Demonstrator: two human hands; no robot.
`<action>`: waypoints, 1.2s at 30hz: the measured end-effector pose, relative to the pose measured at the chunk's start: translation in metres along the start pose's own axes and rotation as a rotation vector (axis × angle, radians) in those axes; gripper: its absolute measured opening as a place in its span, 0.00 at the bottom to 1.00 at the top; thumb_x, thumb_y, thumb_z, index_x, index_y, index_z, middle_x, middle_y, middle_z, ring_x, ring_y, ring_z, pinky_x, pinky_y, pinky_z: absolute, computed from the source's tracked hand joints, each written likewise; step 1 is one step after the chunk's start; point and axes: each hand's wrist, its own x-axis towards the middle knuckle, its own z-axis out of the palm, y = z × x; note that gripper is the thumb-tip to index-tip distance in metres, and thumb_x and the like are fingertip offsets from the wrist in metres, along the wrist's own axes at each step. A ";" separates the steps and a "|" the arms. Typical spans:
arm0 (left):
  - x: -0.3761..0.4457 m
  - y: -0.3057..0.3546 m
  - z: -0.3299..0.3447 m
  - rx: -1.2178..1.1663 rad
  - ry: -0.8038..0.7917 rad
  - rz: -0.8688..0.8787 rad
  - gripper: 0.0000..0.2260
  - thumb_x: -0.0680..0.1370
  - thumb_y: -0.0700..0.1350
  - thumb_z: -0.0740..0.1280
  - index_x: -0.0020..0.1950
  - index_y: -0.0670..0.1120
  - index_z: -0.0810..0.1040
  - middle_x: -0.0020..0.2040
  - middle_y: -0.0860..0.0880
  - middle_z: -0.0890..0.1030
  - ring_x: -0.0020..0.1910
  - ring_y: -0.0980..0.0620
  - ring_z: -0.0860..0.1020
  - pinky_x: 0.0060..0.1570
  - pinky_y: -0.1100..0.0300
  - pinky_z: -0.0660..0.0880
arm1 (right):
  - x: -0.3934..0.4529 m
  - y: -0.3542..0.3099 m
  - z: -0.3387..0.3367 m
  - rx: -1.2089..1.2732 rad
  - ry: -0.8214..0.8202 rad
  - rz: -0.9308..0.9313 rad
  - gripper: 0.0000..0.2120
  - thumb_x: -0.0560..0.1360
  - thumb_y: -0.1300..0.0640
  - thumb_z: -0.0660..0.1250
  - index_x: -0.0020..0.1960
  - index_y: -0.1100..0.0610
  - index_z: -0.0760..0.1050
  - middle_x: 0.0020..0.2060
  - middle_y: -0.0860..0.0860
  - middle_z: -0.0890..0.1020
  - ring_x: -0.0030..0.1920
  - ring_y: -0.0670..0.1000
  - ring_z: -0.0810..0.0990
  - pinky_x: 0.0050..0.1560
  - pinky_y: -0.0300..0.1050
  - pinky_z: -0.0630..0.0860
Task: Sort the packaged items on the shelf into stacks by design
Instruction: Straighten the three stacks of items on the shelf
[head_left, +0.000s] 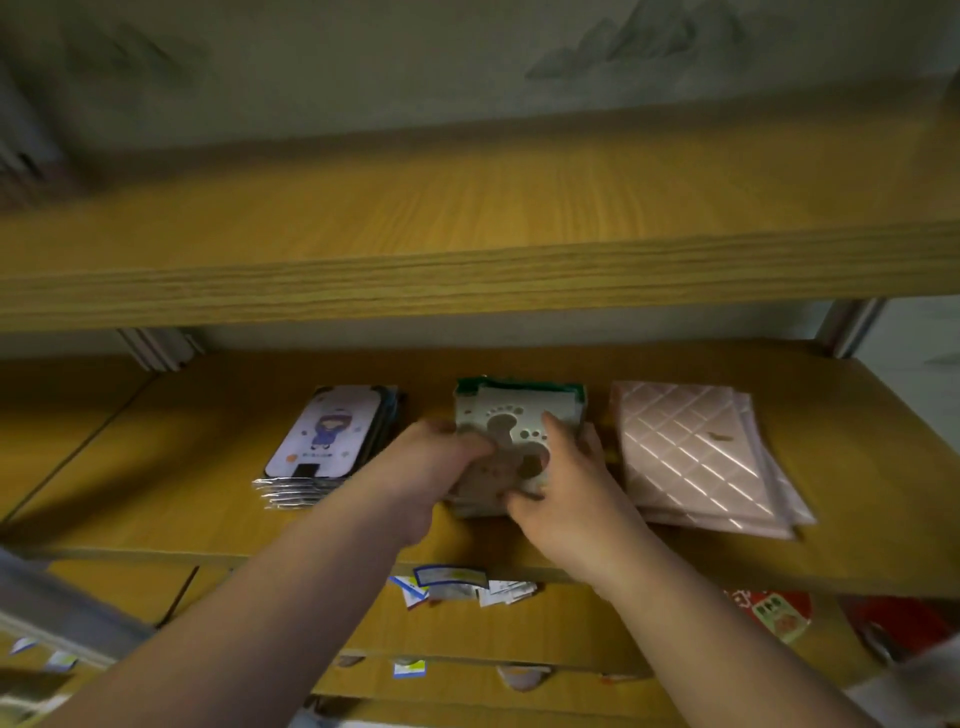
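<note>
Three stacks of flat packaged items lie on the middle wooden shelf (156, 483). The left stack (332, 441) shows a cartoon figure on a pale purple card. The middle stack (514, 415) is white with brown footprint shapes and a green edge at the back. The right stack (696, 457) is pink with a quilted diamond pattern. My left hand (431, 462) grips the middle stack's left side. My right hand (566, 483) holds its right side and front corner, fingers spread over the top. The stack's front half is hidden under both hands.
An upper shelf board (467, 270) overhangs close above the stacks. Lower shelves hold small loose packets (462, 587) and red packaged items (779, 613) at the right. A metal upright (852, 322) stands at the back right. Bare shelf lies left of the cartoon stack.
</note>
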 end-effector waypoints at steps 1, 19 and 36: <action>0.001 0.006 -0.001 -0.085 -0.015 -0.057 0.16 0.76 0.43 0.73 0.61 0.40 0.79 0.53 0.40 0.85 0.51 0.41 0.84 0.55 0.46 0.81 | 0.000 0.002 0.000 0.052 0.016 0.000 0.46 0.73 0.45 0.71 0.79 0.41 0.44 0.81 0.49 0.46 0.76 0.54 0.62 0.62 0.42 0.64; -0.001 -0.014 -0.039 0.239 -0.091 0.626 0.14 0.76 0.56 0.72 0.57 0.60 0.71 0.51 0.69 0.81 0.51 0.69 0.79 0.42 0.73 0.75 | 0.022 -0.005 0.017 0.686 0.243 -0.265 0.26 0.75 0.45 0.69 0.70 0.43 0.65 0.59 0.39 0.81 0.59 0.40 0.80 0.51 0.36 0.79; 0.002 -0.018 -0.039 -0.128 -0.246 0.838 0.26 0.78 0.42 0.70 0.73 0.53 0.65 0.68 0.56 0.79 0.69 0.55 0.76 0.66 0.58 0.73 | 0.013 -0.007 0.032 0.717 0.350 -0.476 0.35 0.80 0.54 0.68 0.80 0.49 0.53 0.73 0.52 0.72 0.72 0.55 0.71 0.70 0.54 0.70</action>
